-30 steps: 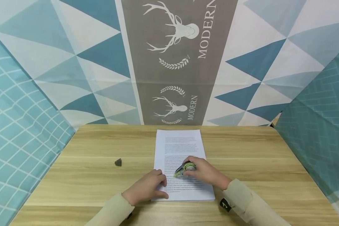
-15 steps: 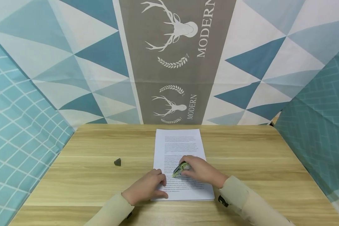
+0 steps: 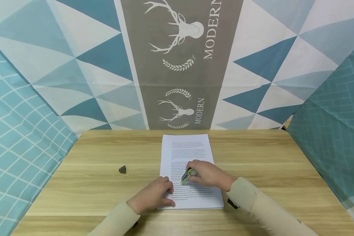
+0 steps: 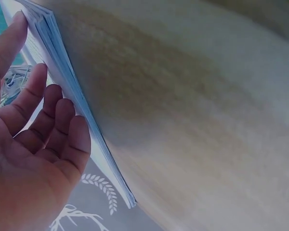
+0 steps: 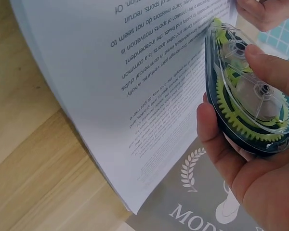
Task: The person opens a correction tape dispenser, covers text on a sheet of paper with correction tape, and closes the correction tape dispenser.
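A correction tape dispenser point(image 5: 253, 91), with a clear shell and green gears, is gripped between the thumb and fingers of my right hand point(image 3: 207, 174). Its tip meets the printed text, or hovers very close to it, on a stack of paper point(image 3: 188, 150). My left hand point(image 3: 153, 194) rests on the stack's lower left edge, fingers loosely bent and thumb apart. In the left wrist view, the fingertips of that left hand point(image 4: 38, 139) lie along the side of the sheets. Part of the dispenser is hidden by my right hand in the head view.
A small dark angular piece point(image 3: 122, 169) lies on the wooden table point(image 3: 253, 157), left of the paper. Behind the table's far edge hangs a patterned cloth point(image 3: 180, 82). Blue cloths point(image 3: 20, 131) flank both sides.
My right hand and forearm have moved slightly left with the correction tape dispenser, whose tip stays near the same lines. My left hand holds its place on the paper.
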The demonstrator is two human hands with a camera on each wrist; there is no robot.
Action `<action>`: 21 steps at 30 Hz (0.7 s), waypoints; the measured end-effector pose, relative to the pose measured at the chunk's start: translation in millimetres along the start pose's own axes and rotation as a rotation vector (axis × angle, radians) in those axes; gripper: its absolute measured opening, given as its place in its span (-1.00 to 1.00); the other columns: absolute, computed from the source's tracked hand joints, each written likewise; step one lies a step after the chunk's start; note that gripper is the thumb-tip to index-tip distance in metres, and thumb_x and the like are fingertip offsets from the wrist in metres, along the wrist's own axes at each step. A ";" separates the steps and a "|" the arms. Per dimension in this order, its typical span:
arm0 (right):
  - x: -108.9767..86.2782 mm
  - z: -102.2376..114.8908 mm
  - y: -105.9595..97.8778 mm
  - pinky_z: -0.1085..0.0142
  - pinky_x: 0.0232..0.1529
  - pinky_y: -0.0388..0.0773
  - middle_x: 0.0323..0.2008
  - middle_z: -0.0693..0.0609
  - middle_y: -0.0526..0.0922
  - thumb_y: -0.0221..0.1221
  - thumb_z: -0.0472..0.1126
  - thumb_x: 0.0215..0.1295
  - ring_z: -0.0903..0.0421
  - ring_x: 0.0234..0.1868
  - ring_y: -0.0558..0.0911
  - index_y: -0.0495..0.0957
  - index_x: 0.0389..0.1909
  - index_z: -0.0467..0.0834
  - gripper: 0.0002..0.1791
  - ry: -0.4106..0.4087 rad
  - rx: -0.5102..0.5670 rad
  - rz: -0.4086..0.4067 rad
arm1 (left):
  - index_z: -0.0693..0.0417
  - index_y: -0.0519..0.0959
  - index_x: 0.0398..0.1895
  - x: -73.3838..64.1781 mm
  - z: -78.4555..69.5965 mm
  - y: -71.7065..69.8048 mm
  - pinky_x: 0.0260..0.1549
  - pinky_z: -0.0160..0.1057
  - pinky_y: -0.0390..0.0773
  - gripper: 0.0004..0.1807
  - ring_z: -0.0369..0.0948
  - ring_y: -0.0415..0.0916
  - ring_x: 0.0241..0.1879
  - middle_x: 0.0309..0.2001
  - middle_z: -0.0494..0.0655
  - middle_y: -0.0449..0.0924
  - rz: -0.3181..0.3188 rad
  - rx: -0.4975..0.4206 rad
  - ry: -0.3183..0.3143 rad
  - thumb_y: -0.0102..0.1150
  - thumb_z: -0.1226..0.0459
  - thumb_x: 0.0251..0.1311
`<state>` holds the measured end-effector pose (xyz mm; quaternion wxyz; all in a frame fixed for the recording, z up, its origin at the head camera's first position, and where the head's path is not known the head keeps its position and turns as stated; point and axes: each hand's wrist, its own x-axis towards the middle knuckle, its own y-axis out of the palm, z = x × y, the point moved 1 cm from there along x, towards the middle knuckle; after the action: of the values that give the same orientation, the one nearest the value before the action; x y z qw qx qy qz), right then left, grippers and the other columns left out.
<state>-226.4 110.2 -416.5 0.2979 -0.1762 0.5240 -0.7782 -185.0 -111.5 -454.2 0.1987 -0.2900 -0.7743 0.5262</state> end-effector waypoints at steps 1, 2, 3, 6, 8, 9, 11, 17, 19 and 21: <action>-0.2 -0.6 -0.2 0.39 -0.27 0.40 -0.33 0.22 0.51 0.22 -0.09 0.21 0.30 -0.36 0.41 0.49 -0.21 0.00 -0.82 0.001 -0.001 0.002 | -0.02 0.47 -0.46 0.3 0.3 0.3 -0.37 -0.46 0.30 -0.65 -0.36 0.18 -0.41 -0.45 -0.30 0.33 0.003 -0.001 -0.003 0.36 -0.02 -0.09; -0.3 -1.3 -0.4 0.40 -0.28 0.40 -0.33 0.22 0.51 0.22 -0.09 0.21 0.29 -0.36 0.41 0.49 -0.21 -0.01 -0.82 0.001 -0.001 0.004 | -0.02 0.46 -0.46 0.6 0.7 0.5 -0.37 -0.46 0.30 -0.65 -0.36 0.18 -0.41 -0.45 -0.30 0.33 0.005 -0.001 -0.006 0.36 -0.02 -0.09; -0.5 -2.1 -0.5 0.40 -0.29 0.39 -0.33 0.22 0.50 0.22 -0.09 0.21 0.29 -0.37 0.40 0.48 -0.22 -0.01 -0.82 0.001 -0.002 0.005 | -0.03 0.46 -0.46 1.0 0.8 0.7 -0.37 -0.45 0.30 -0.65 -0.36 0.18 -0.41 -0.45 -0.30 0.33 0.008 -0.002 -0.007 0.36 -0.02 -0.09; -1.6 -4.6 -1.0 0.42 -0.32 0.37 -0.34 0.21 0.49 0.22 -0.10 0.20 0.28 -0.39 0.39 0.48 -0.22 -0.01 -0.83 0.004 0.001 0.004 | -0.04 0.46 -0.47 2.0 0.9 1.1 -0.38 -0.45 0.29 -0.65 -0.36 0.18 -0.41 -0.44 -0.31 0.33 0.013 -0.004 -0.009 0.36 -0.02 -0.09; -2.8 -6.3 -1.4 0.43 -0.33 0.36 -0.35 0.21 0.49 0.22 -0.11 0.20 0.28 -0.39 0.39 0.48 -0.23 -0.02 -0.83 0.003 0.005 0.002 | -0.04 0.46 -0.46 2.3 0.5 1.3 -0.38 -0.45 0.29 -0.65 -0.36 0.18 -0.41 -0.44 -0.31 0.33 0.013 -0.007 -0.009 0.36 -0.02 -0.09; -3.5 -7.1 -1.7 0.43 -0.34 0.36 -0.35 0.21 0.49 0.22 -0.11 0.20 0.27 -0.40 0.39 0.48 -0.23 -0.02 -0.84 0.002 0.006 0.001 | -0.04 0.46 -0.46 2.3 0.4 1.4 -0.38 -0.45 0.29 -0.65 -0.36 0.18 -0.41 -0.45 -0.31 0.33 0.014 -0.008 -0.010 0.36 -0.02 -0.09; -5.2 -8.6 -2.4 0.42 -0.34 0.36 -0.36 0.20 0.49 0.22 -0.12 0.20 0.27 -0.40 0.39 0.48 -0.24 -0.02 -0.84 0.001 0.012 -0.001 | -0.03 0.47 -0.47 2.1 0.4 1.3 -0.38 -0.45 0.29 -0.66 -0.36 0.18 -0.41 -0.45 -0.31 0.33 0.015 -0.009 -0.014 0.36 -0.02 -0.09; -11.8 -14.2 -5.1 0.40 -0.30 0.39 -0.35 0.20 0.50 0.23 -0.13 0.20 0.27 -0.38 0.40 0.48 -0.26 -0.03 -0.85 0.005 0.025 0.000 | -0.02 0.46 -0.47 1.1 0.0 0.8 -0.36 -0.44 0.29 -0.66 -0.35 0.19 -0.41 -0.45 -0.30 0.33 0.013 -0.006 -0.015 0.36 -0.01 -0.09; -13.9 -16.7 -6.0 0.39 -0.29 0.40 -0.35 0.20 0.51 0.23 -0.13 0.19 0.27 -0.37 0.41 0.48 -0.26 -0.03 -0.85 0.000 0.023 -0.003 | -0.02 0.47 -0.47 1.1 -0.4 0.1 -0.36 -0.44 0.30 -0.66 -0.35 0.19 -0.40 -0.45 -0.30 0.33 0.014 -0.007 -0.015 0.36 -0.01 -0.09; -15.7 -18.8 -7.0 0.38 -0.28 0.41 -0.34 0.20 0.51 0.23 -0.14 0.19 0.27 -0.37 0.41 0.48 -0.26 -0.03 -0.85 0.000 0.021 -0.002 | -0.02 0.47 -0.47 1.1 -0.4 -0.5 -0.35 -0.43 0.30 -0.66 -0.35 0.19 -0.40 -0.45 -0.30 0.33 0.016 -0.006 -0.018 0.36 -0.01 -0.08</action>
<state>-227.4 135.6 -416.7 0.2988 -0.1735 0.5158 -0.7840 -185.8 -110.6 -453.7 0.1867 -0.2921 -0.7753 0.5279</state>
